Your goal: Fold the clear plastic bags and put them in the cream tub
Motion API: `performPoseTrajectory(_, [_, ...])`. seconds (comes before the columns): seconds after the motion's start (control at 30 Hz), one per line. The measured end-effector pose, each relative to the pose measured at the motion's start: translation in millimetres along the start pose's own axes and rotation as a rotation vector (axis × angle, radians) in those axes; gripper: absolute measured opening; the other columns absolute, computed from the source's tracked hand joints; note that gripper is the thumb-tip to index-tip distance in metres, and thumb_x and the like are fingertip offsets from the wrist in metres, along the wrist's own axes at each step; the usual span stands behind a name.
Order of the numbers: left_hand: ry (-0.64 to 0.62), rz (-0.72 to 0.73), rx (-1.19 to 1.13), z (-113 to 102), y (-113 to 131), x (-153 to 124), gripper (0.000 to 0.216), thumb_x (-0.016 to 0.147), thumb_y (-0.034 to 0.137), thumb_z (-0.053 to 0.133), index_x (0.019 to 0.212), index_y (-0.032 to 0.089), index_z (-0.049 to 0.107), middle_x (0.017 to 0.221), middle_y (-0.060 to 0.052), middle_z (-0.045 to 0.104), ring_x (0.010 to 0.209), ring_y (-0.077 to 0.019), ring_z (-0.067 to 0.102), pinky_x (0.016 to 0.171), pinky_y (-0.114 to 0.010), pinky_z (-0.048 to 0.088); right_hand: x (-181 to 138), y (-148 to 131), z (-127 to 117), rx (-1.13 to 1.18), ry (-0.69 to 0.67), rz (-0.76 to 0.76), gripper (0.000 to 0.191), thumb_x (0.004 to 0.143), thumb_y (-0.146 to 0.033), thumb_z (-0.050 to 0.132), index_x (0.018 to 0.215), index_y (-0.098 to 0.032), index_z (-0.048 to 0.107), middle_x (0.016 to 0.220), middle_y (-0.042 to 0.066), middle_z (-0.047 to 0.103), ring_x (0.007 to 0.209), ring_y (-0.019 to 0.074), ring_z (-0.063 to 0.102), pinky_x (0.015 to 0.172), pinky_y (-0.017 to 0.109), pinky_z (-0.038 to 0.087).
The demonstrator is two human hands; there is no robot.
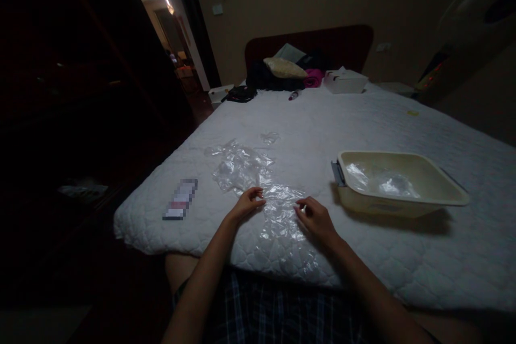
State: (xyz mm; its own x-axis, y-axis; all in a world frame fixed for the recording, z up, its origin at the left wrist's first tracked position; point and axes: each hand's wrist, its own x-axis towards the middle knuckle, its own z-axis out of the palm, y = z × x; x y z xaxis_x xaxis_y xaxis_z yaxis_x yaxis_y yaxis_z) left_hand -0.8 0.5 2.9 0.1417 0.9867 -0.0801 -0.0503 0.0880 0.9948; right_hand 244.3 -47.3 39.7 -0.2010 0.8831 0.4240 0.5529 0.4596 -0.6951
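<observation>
A clear, crinkled plastic bag (282, 220) lies flattened on the bed in front of me, reaching down to the near edge. My left hand (246, 204) pinches its left side between thumb and fingers. On the opposite side, my right hand (316, 217) has curled fingers closed at the bag's right edge. More crumpled clear plastic (239, 164) lies just beyond my left hand, and a small clear plastic piece (270, 137) is farther back. To the right stands a cream plastic bin (403, 205) with grey latches and some clear plastic inside.
The bed (193, 247) has a white quilted cover. A blurred-out phone-like object (180, 199) lies at left. Toward the headboard (355, 40) are a white box (345, 81), a pink roll (313, 78), a pillow (284, 68) and a dark bag (242, 93).
</observation>
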Motion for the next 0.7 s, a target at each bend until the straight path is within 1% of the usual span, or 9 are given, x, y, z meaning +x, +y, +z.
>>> performPoseTrajectory(0.07, [0.02,0.02,0.023,1.7,-0.9,0.1,0.053,0.052,0.031,0.076,0.099,0.017,0.057,0.084,0.0,0.054,0.051,-0.0014,0.043,0.046,-0.016,0.035,-9.6,-25.5,9.0,-0.093,-0.193,-0.26,0.02,0.084,-0.033,0.046,0.089,-0.017,0.059,0.079,0.006,0.06,0.069,0.0152,0.053,0.062,0.026,0.04])
performPoseTrajectory(0.13, [0.035,0.023,0.045,3.0,-0.9,0.0,0.053,0.052,0.033,0.076,0.098,0.016,0.057,0.083,0.0,0.054,0.052,-0.0024,0.043,0.047,-0.016,0.035,-21.4,-45.2,23.5,-0.223,-0.346,-0.492,0.022,0.085,-0.035,0.046,0.089,-0.018,0.058,0.079,0.007,0.059,0.072,0.0167,0.053,0.061,0.027,0.039])
performPoseTrajectory(0.2, [0.042,0.022,0.069,3.6,-0.8,-0.1,0.052,0.052,0.034,0.076,0.096,0.015,0.057,0.082,-0.001,0.054,0.053,-0.003,0.043,0.047,-0.016,0.035,-32.9,-56.0,40.7,-0.334,-0.431,-0.675,0.022,0.085,-0.034,0.046,0.082,-0.016,0.058,0.073,0.007,0.058,0.068,0.0167,0.051,0.059,0.028,0.037])
performPoseTrajectory(0.27, [0.04,0.023,0.073,3.6,-1.2,-0.2,0.051,0.053,0.034,0.076,0.095,0.015,0.057,0.082,-0.001,0.054,0.054,-0.0035,0.043,0.047,-0.016,0.036,-41.8,-58.3,56.6,-0.426,-0.478,-0.757,0.014,0.085,-0.024,0.046,0.082,-0.016,0.057,0.072,0.006,0.057,0.069,0.0167,0.05,0.06,0.029,0.036])
performPoseTrajectory(0.3, [0.04,0.023,0.072,3.7,-1.6,-0.4,0.05,0.053,0.035,0.076,0.095,0.015,0.057,0.082,-0.001,0.054,0.054,-0.0039,0.043,0.048,-0.017,0.036,-44.7,-57.0,63.0,-0.465,-0.49,-0.765,0.012,0.085,-0.02,0.046,0.082,-0.015,0.057,0.073,0.006,0.058,0.07,0.0171,0.05,0.062,0.029,0.037])
performPoseTrajectory(0.37, [0.049,0.037,0.09,4.0,-3.0,-0.9,0.047,0.055,0.035,0.075,0.095,0.015,0.057,0.083,-0.001,0.055,0.056,-0.0051,0.045,0.049,-0.017,0.037,-47.9,-52.5,71.6,-0.518,-0.503,-0.734,0.01,0.083,-0.015,0.047,0.082,-0.015,0.057,0.076,0.007,0.058,0.073,0.018,0.051,0.065,0.031,0.037])
performPoseTrajectory(0.5, [0.144,0.121,0.206,6.5,-7.6,-2.9,0.039,0.059,0.034,0.072,0.089,0.015,0.059,0.082,-0.002,0.056,0.065,-0.0087,0.049,0.056,-0.019,0.04,-47.3,-48.8,72.0,-0.511,-0.53,-0.619,0.011,0.083,-0.014,0.046,0.081,-0.015,0.057,0.076,0.007,0.058,0.073,0.018,0.052,0.067,0.032,0.037])
performPoseTrajectory(0.6, [0.197,0.193,0.301,8.6,-9.7,-4.6,0.033,0.06,0.035,0.071,0.085,0.016,0.059,0.081,-0.002,0.056,0.068,-0.0102,0.049,0.06,-0.02,0.041,-43.7,-54.9,61.5,-0.389,-0.522,-0.505,0.013,0.082,-0.015,0.047,0.087,-0.015,0.059,0.078,0.008,0.059,0.074,0.0183,0.053,0.068,0.031,0.038])
performPoseTrajectory(0.7, [0.233,0.225,0.367,10.2,-7.0,-7.7,0.029,0.062,0.035,0.069,0.082,0.016,0.06,0.076,-0.001,0.054,0.065,-0.0104,0.047,0.06,-0.021,0.039,-35.8,-60.6,49.3,-0.143,-0.44,-0.31,0.021,0.083,-0.017,0.044,0.098,-0.016,0.058,0.087,0.009,0.062,0.082,0.0186,0.055,0.074,0.032,0.041])
